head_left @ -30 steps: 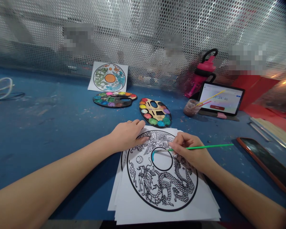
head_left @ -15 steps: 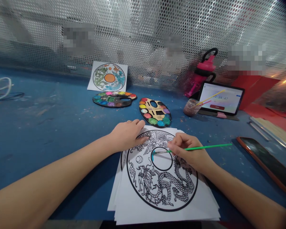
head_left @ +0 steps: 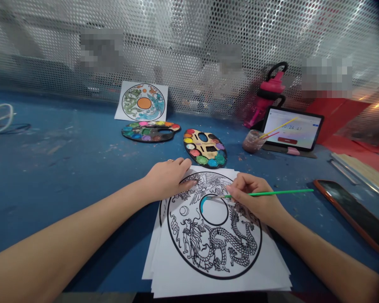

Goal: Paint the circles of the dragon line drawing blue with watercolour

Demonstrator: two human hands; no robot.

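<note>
Paintbrush, thin and green, sits pinched in the curled fingers of the right hand. Its handle points toward 3 o'clock, and its tip touches the drawing at about 10 o'clock on the small inner ring, at a blue stroke. The left hand lies flat and open on the sheet's 11 o'clock corner, gripping nothing. At 12 o'clock from the sheet a palette holds paints in its wells. At 1 o'clock a cup holds a yellow and a pink stick, just beside a tablet.
</note>
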